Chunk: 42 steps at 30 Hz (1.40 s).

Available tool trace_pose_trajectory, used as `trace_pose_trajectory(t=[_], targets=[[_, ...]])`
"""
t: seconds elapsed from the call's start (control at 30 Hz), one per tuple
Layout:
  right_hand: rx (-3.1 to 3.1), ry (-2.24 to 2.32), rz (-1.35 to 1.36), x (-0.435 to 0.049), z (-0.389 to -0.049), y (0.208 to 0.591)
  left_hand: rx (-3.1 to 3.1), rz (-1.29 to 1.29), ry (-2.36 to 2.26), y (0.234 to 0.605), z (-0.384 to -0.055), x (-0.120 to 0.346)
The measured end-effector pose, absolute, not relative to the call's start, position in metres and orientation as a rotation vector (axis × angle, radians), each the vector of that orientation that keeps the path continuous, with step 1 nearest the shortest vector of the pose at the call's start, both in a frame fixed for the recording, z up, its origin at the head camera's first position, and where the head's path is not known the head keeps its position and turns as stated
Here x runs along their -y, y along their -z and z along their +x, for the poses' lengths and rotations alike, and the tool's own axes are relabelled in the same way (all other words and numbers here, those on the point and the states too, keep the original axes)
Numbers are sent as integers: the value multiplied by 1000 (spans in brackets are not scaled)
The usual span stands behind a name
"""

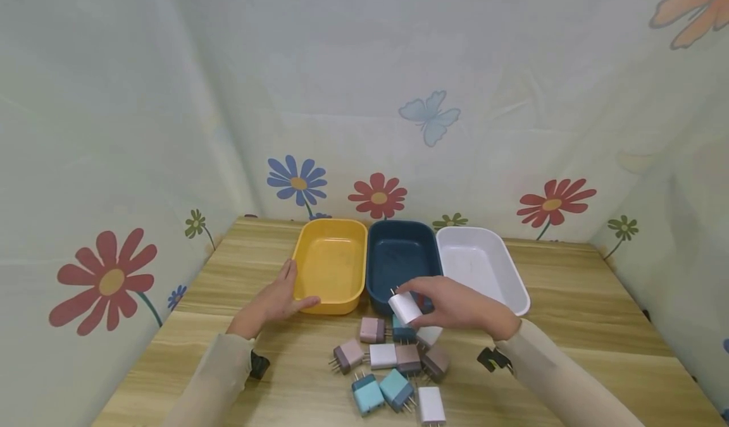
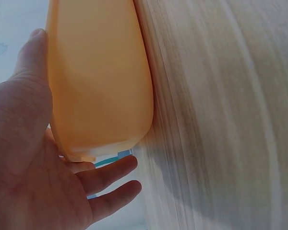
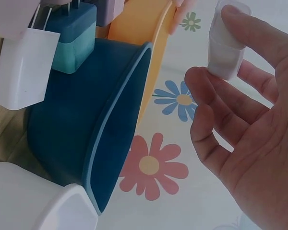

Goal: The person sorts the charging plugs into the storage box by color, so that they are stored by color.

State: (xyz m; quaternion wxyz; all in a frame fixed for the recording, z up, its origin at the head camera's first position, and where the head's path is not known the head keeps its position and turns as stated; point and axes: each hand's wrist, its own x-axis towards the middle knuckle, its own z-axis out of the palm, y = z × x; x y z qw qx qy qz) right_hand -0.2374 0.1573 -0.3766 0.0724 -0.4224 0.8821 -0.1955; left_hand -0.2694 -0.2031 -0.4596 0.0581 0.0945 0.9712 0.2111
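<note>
Right hand [image 1: 455, 303]: my thumb and fingers pinch 1 white charger [image 1: 405, 307], narrow around its body.
Held charger: up off the wood, its prongs pointing away from me, by the near end of the blue tray; I cannot tell whether it is over the rim or just in front of it.
Left hand [image 1: 274, 297]: my fingers are fairly straight and wide, laid along the left side of the yellow tray [image 1: 330, 269], thumb out across its near corner.
Loose chargers: 10 in view below my right hand, many touching, prongs pointing various ways.
Pinkish-brown ones [image 1: 348, 355]: 4, in 2 tones.
Teal ones [image 1: 367, 394]: 3, each with a darker end; 1 is partly behind my right hand.
White ones [image 1: 383, 355]: 3, of which 1 is partly under that hand.
Trays: 3 side by side, yellow at left, blue tray [image 1: 402, 259] in the middle, white tray [image 1: 478, 269] at right.
Table [image 1: 569, 319]: wood-grained, under it all.
Backdrop [image 1: 484, 47]: pale cloth, printed with flowers and butterflies.
</note>
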Motion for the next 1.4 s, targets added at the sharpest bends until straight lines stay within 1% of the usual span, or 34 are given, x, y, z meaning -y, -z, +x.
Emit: trace_pose_trajectory(t=[0.23, 0.6, 0.97, 1.4], targets=[[-2656, 583, -1254, -157, -239, 375, -2971, 350, -627, 462, -270, 204], [-2678, 574, -1251, -155, -238, 373, -2976, 376, -630, 462, -270, 206], [-2684, 551, -1275, -153, -240, 372, -2971, 345, -643, 464, -271, 205], [-2677, 533, -1241, -148, -242, 371, -2968, 339, -644, 463, -270, 204]])
